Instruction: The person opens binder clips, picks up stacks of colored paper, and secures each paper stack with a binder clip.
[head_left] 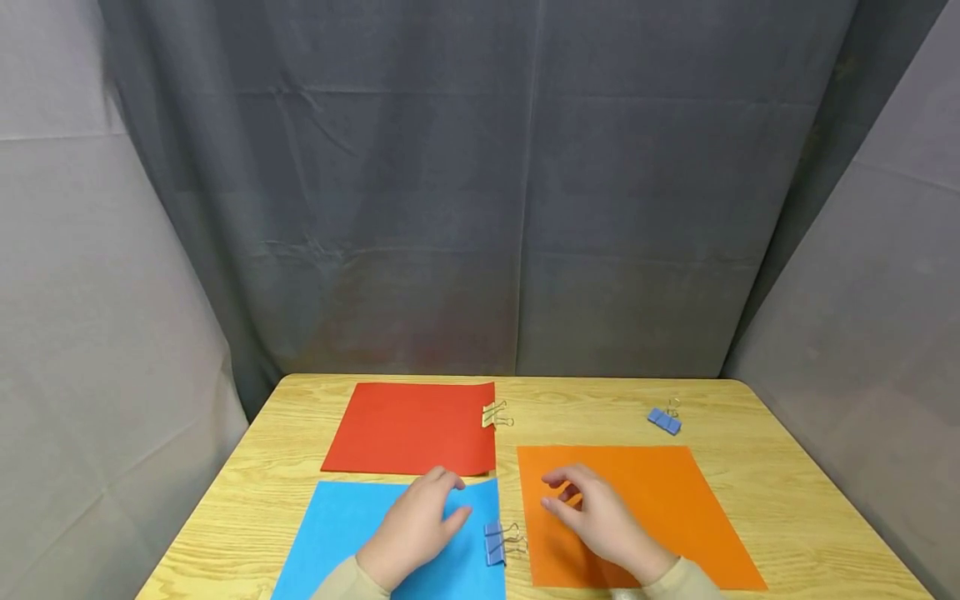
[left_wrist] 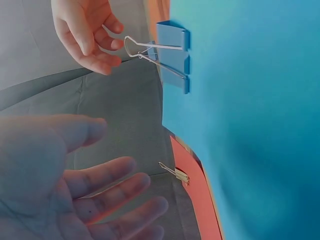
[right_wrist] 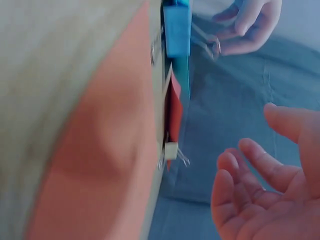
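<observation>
Over the blue paper [head_left: 345,517] hovers my left hand [head_left: 420,525], fingers relaxed and holding nothing. A blue binder clip [head_left: 494,543] bites the blue paper's right edge, its wire handles [left_wrist: 155,47] pointing right, between my two hands. My right hand [head_left: 600,521] hangs above the orange paper [head_left: 660,483], its fingers loosely bent with nothing between them. In the right wrist view, its thumb and fingertips [right_wrist: 227,162] stand apart.
Behind the blue paper lies red paper [head_left: 420,429] with a pale yellow binder clip [head_left: 489,414] on its right edge. Another blue binder clip [head_left: 664,421] lies loose on the wooden table [head_left: 585,408] at the back right. A grey curtain [head_left: 405,208] hangs behind.
</observation>
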